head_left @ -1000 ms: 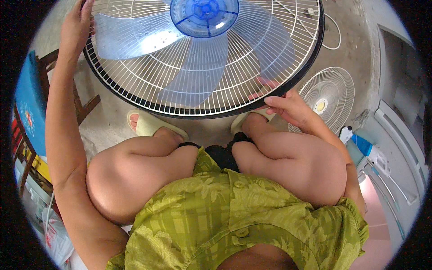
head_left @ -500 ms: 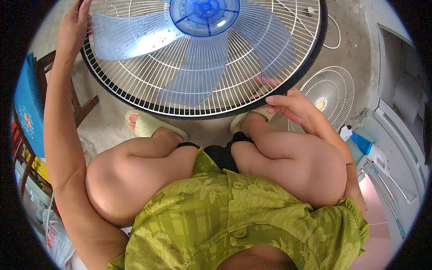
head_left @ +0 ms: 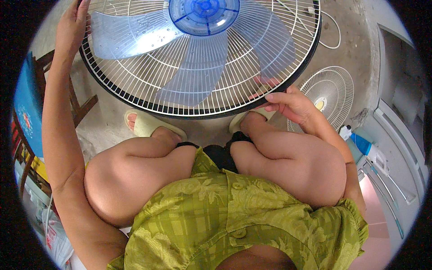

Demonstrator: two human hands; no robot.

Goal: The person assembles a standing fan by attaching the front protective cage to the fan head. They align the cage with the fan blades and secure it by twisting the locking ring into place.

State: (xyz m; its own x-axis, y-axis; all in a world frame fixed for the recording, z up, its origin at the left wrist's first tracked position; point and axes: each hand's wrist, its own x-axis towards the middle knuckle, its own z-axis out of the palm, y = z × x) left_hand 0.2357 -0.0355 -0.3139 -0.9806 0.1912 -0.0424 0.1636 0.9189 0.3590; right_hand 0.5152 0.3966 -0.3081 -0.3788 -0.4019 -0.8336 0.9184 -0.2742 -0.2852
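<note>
A large fan fills the upper middle, with translucent blue blades (head_left: pixel 194 69), a blue hub (head_left: pixel 204 15) and a white wire grille (head_left: pixel 243 90) behind them. Water drops dot the left blade. A black rim (head_left: pixel 198 115) runs round the grille. At the upper left, my left hand (head_left: pixel 72 33) is closed on the grille's edge, its fingertips partly out of sight. My right hand (head_left: pixel 292 105) grips the lower right of the rim, the thumb in front and the fingers behind the wires. The fan's top is cut off by the picture's edge.
A separate round white wire grille (head_left: pixel 333 90) lies on the floor (head_left: pixel 103 135) at the right, near a white cord with a plug (head_left: pixel 310 10). A blue-and-white bottle (head_left: pixel 362 144) stands by a pale cabinet (head_left: pixel 400 135). At left is a wooden chair (head_left: pixel 81 105) with a blue cloth (head_left: pixel 29 108).
The right side of the black rim has shifted slightly left, while the blades look nearly unmoved. Both hands keep their holds.
</note>
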